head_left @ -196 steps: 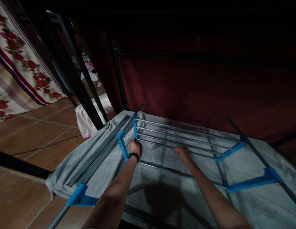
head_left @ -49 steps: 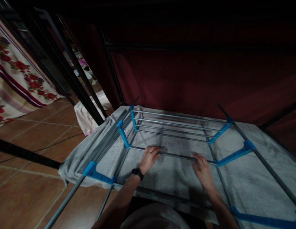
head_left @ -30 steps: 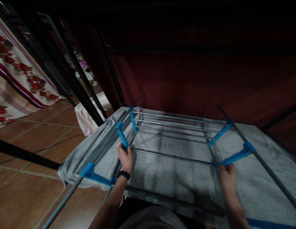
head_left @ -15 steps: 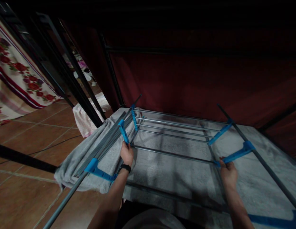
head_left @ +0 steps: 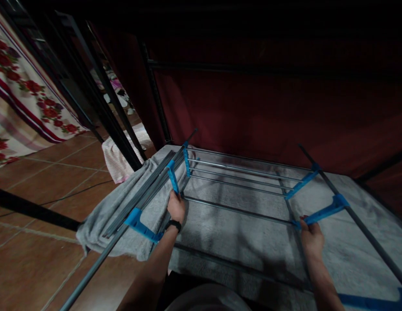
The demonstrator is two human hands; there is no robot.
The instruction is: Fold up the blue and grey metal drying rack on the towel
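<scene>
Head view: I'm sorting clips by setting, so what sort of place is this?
Probably a home bedroom or sleeping area: a grey blanket is spread like bedding, a floral cloth hangs nearby, and the floor is tiled.

brackets point(head_left: 327, 211): blue | rods point(head_left: 236, 210): grey | blanket point(head_left: 216, 233): grey | curtain point(head_left: 239, 116): dark red | hanging cloth point(head_left: 32, 93): cream, red-flowered

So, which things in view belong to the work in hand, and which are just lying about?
Work in hand:
left blue bracket, in the left grip;
right blue bracket, in the right grip;
metal bar between them;
bundle of rods, probably.

Just around:
pale striped cloth;
floral cloth, hanging;
grey blanket underneath.
</scene>
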